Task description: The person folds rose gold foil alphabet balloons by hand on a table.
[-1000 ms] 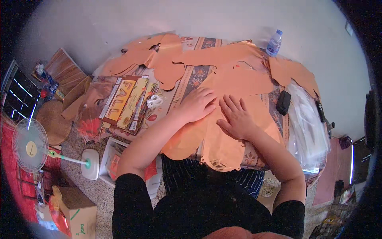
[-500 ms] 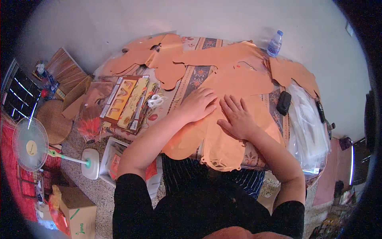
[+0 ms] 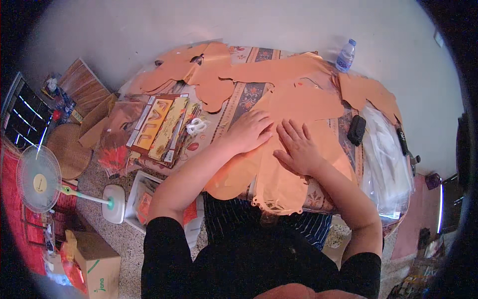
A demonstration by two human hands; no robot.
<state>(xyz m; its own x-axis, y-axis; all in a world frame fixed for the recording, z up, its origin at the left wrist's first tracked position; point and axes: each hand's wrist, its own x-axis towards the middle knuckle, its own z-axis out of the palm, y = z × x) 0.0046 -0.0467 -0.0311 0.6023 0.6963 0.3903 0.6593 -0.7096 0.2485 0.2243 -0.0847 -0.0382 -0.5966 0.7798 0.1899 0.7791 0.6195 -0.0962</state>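
Observation:
A large orange paper cutout [image 3: 303, 103] with a rounded outline lies on the table in front of me. My left hand [image 3: 253, 130] rests on it, palm down, fingers stretched and lying close together. Just to its right, my right hand [image 3: 297, 144] presses flat on the same orange paper with its fingers spread. Neither hand grips anything. Toward my lap, a shiny orange piece [image 3: 281, 187] with a cut, lacy end hangs over the table's near edge. Whether these sheets are joined under my hands cannot be made out.
More orange cutouts [image 3: 214, 94] lie along the far side. Printed card packs [image 3: 162, 129] and white-handled scissors [image 3: 195, 126] sit left. A black case [image 3: 356, 130], clear plastic bags [image 3: 386, 164] and a water bottle [image 3: 345, 56] are right. A fan [image 3: 40, 179] stands left of the table.

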